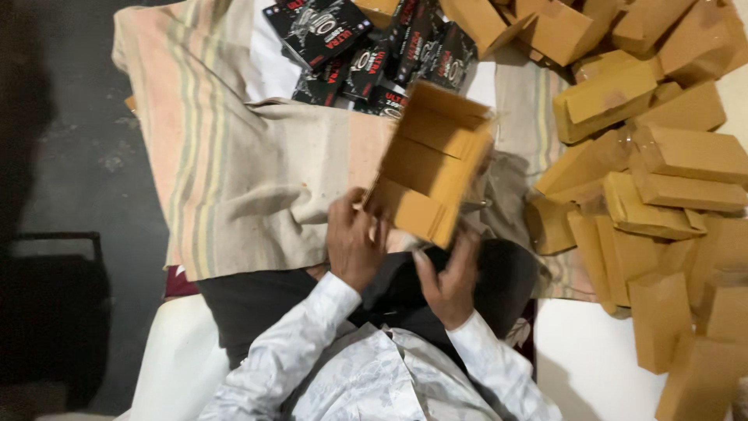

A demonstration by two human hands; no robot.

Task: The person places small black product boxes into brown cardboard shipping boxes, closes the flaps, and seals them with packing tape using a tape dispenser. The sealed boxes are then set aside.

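Both grips, left hand [354, 243] & right hand [449, 281], on open cardboard box [428, 164].

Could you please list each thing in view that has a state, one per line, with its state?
Held box: open, flaps out, tilted, off the cloth.
Left hand: gripping the box's lower corner.
Right hand: closed at the box's bottom edge.
Brown boxes: closed, piled loosely.
Black packs: closed, heaped.
Striped cloth: spread out, wrinkled.
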